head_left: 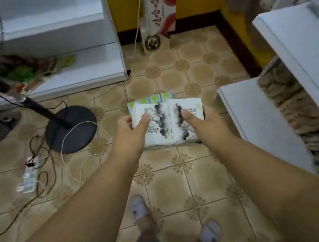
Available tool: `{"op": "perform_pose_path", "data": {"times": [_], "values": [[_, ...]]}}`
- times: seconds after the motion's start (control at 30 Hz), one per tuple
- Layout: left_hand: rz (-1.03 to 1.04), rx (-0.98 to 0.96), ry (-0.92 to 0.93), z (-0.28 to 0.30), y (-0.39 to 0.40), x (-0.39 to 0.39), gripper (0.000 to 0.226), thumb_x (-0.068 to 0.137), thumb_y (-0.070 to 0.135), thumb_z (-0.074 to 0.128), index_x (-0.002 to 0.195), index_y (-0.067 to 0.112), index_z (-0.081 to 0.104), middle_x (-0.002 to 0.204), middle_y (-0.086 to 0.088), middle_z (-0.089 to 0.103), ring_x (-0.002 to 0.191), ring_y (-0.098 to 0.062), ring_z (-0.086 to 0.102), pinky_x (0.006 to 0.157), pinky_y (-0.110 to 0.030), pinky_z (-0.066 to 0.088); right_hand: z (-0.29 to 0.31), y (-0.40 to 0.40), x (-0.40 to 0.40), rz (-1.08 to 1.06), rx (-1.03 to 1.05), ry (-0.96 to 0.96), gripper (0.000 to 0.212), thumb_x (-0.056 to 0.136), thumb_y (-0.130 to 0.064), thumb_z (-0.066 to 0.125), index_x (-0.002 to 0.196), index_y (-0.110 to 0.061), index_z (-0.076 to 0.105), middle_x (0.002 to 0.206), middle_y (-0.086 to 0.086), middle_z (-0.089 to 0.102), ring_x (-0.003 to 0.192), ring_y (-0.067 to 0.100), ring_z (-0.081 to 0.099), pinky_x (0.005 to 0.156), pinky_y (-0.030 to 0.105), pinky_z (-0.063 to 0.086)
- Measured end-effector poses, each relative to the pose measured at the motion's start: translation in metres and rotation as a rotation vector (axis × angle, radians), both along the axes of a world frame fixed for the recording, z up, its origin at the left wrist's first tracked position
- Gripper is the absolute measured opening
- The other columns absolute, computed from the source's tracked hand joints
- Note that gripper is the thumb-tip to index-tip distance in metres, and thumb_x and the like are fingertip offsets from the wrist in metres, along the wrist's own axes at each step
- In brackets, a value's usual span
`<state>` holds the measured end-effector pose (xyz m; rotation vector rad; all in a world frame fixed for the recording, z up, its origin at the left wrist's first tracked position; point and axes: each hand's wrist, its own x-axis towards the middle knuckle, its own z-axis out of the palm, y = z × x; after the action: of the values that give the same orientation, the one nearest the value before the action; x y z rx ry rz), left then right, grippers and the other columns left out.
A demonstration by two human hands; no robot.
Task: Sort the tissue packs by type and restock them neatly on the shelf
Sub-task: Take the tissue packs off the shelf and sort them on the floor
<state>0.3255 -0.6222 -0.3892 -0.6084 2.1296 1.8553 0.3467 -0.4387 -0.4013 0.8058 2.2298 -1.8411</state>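
Two white tissue packs with black ink-wash print sit side by side in my hands above the tiled floor. My left hand [132, 128] grips the left white pack [155, 125], thumb on top. My right hand [198, 120] grips the right white pack [185, 121] the same way. Behind them, the tops of several green and blue dotted packs [152, 99] peek out; what holds them is hidden. A white shelf unit [258, 124] stands at the right, with patterned packs [297, 104] stacked on its lower levels.
A second white shelf [78, 79] stands at the back left with green packets on it. A black standing fan [68, 128] and loose cables [42, 159] cover the floor at left. A tall tissue bag [158, 11] leans on the yellow wall. My slippered feet [140, 208] are below.
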Motion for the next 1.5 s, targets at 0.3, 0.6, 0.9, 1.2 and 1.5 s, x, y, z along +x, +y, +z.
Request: {"op": "perform_pose_path", "data": {"times": [0.3,0.6,0.9,1.2,1.5], "values": [[-0.183,-0.188,-0.225,-0.180,-0.088,-0.091,0.029,0.088,0.044,0.066,0.108,0.024,0.064,0.098,0.003,0.070,0.090,-0.017,0.067,0.080,-0.036,0.056,-0.193,-0.078,-0.088,-0.010,0.074,-0.275,0.049,0.073,-0.057,0.068,0.107,-0.022,0.064,0.093,-0.003,0.072,0.084,0.017,0.071,0.075,0.042,0.060],[-0.102,-0.315,-0.402,-0.389,-0.092,-0.151,0.033,0.091,0.031,0.067,0.117,0.015,0.054,0.091,0.008,0.061,0.088,-0.018,0.064,0.084,-0.038,0.055,-0.398,-0.077,-0.165,0.187,0.235,-0.376,0.033,0.089,-0.042,0.068,0.107,-0.014,0.060,0.092,0.000,0.067,0.081,0.017,0.063,0.069,0.030,0.046],[-0.133,-0.391,-0.462,-0.642,-0.095,-0.184,0.022,0.092,0.026,0.065,0.111,0.019,0.057,0.090,0.005,0.064,0.089,-0.022,0.065,0.080,-0.039,0.056,-0.643,-0.078,-0.199,0.240,0.305,-0.522,0.033,0.091,-0.038,0.066,0.106,-0.009,0.066,0.088,0.008,0.070,0.064,0.015,0.062,0.045,0.015,0.044],[-0.263,-0.528,-0.486,-0.761,-0.105,-0.185,0.039,0.091,0.025,0.064,0.127,0.017,0.052,0.119,-0.006,0.065,0.104,-0.026,0.063,0.089,-0.041,0.054,-0.758,-0.088,-0.202,0.444,0.457,-0.639,0.031,0.090,-0.025,0.065,0.117,-0.009,0.062,0.111,0.013,0.068,0.099,0.030,0.065,0.086,0.038,0.054],[-0.510,-0.610,-0.325,-0.544,-0.075,-0.164,0.045,0.090,0.020,0.060,0.132,0.023,0.045,0.129,-0.006,0.051,0.114,-0.026,0.054,0.091,-0.037,0.046,-0.535,-0.118,-0.199,0.612,0.488,-0.492,0.061,0.093,-0.027,0.061,0.146,-0.015,0.033,0.139,0.014,0.047,0.122,0.030,0.051,0.087,0.028,0.039]]}}
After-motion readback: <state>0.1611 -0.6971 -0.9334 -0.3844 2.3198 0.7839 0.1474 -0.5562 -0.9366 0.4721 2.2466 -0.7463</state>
